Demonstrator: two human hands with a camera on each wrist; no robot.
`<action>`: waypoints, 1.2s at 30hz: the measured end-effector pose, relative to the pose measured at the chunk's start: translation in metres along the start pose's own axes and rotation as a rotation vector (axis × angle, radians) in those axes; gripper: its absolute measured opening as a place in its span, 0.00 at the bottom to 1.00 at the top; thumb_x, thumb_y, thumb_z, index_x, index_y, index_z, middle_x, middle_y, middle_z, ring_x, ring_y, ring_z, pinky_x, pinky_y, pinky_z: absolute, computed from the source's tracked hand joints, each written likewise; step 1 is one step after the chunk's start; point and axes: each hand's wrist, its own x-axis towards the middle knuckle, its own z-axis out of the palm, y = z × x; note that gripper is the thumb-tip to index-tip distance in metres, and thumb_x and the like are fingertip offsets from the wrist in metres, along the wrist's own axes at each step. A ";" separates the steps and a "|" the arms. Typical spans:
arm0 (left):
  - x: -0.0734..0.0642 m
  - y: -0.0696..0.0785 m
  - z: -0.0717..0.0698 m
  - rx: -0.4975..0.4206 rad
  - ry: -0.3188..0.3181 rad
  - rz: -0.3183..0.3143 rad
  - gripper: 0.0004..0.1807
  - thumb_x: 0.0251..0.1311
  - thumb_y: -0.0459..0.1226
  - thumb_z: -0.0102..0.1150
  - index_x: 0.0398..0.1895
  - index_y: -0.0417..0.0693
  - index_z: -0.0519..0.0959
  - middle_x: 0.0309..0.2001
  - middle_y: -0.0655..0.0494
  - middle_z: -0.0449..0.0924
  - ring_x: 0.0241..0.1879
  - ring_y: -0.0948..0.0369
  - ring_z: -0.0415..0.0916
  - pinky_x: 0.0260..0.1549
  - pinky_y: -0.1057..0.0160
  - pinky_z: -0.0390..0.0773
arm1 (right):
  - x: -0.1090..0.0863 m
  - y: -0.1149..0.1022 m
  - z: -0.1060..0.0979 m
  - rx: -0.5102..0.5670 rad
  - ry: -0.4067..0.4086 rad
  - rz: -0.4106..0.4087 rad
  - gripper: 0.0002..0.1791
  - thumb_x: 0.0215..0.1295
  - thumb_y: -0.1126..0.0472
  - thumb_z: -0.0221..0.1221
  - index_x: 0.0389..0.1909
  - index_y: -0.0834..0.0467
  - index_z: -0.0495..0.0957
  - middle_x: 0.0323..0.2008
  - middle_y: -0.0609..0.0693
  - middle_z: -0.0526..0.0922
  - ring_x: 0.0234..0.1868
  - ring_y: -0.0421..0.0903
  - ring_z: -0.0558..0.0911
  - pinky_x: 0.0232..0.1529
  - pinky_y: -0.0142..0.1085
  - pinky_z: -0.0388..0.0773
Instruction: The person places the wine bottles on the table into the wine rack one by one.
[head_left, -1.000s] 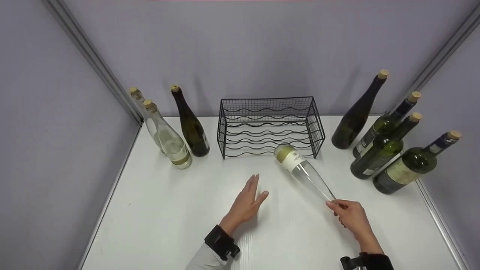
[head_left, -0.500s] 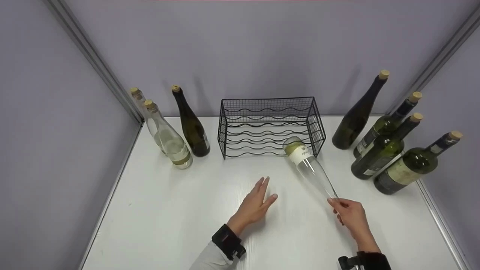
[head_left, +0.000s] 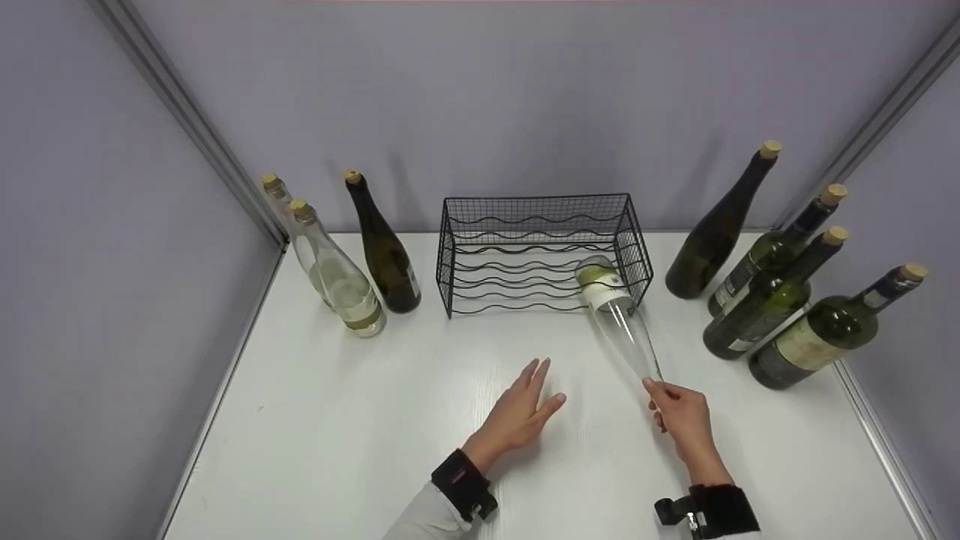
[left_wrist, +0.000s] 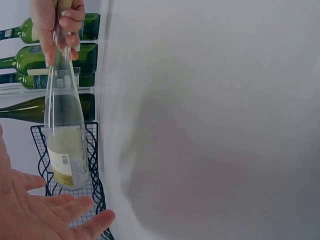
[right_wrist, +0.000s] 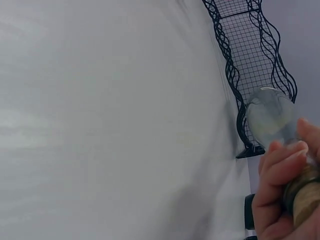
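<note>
Right hand grips the bottle by its neck, leaving the base free at the rack, perhaps inside; left hand is empty, fingers wide.

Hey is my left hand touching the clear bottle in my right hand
Apart. The head view shows white tabletop between the left hand and the clear bottle, which the right hand grips at its neck end.

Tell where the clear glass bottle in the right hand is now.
In the head view, the clear bottle is right of centre, slanting from the right hand at its neck to the right part of the black wire rack.
</note>
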 end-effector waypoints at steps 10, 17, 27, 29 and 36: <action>0.002 0.005 0.003 0.023 -0.015 0.008 0.43 0.70 0.66 0.26 0.79 0.52 0.48 0.76 0.44 0.50 0.71 0.48 0.58 0.65 0.48 0.63 | 0.017 -0.010 0.019 0.094 0.025 0.013 0.28 0.69 0.48 0.60 0.47 0.73 0.78 0.22 0.48 0.77 0.18 0.38 0.72 0.19 0.28 0.72; 0.006 0.008 0.006 -0.004 0.010 0.020 0.42 0.71 0.65 0.27 0.79 0.52 0.47 0.76 0.45 0.50 0.70 0.49 0.59 0.64 0.49 0.64 | 0.030 -0.018 0.031 0.144 0.053 0.041 0.27 0.70 0.49 0.59 0.50 0.72 0.77 0.24 0.49 0.77 0.18 0.37 0.73 0.19 0.27 0.73; 0.014 0.012 0.010 0.004 0.035 0.031 0.42 0.71 0.65 0.28 0.79 0.50 0.48 0.75 0.44 0.51 0.68 0.48 0.62 0.63 0.50 0.66 | 0.045 -0.024 0.045 0.141 0.086 0.058 0.27 0.69 0.48 0.59 0.52 0.70 0.77 0.25 0.50 0.78 0.20 0.38 0.74 0.20 0.28 0.74; 0.016 0.013 0.010 0.007 0.034 0.027 0.42 0.71 0.65 0.28 0.79 0.51 0.48 0.75 0.44 0.51 0.68 0.48 0.62 0.63 0.50 0.66 | 0.047 -0.025 0.047 0.130 0.086 0.056 0.26 0.70 0.48 0.59 0.52 0.70 0.77 0.26 0.50 0.78 0.21 0.39 0.75 0.21 0.28 0.74; 0.019 0.015 0.011 0.004 0.029 0.012 0.42 0.70 0.66 0.27 0.79 0.52 0.48 0.75 0.45 0.51 0.68 0.48 0.62 0.63 0.50 0.66 | 0.054 -0.030 0.052 0.122 0.089 0.038 0.27 0.70 0.48 0.58 0.53 0.70 0.78 0.26 0.51 0.79 0.21 0.39 0.76 0.21 0.28 0.75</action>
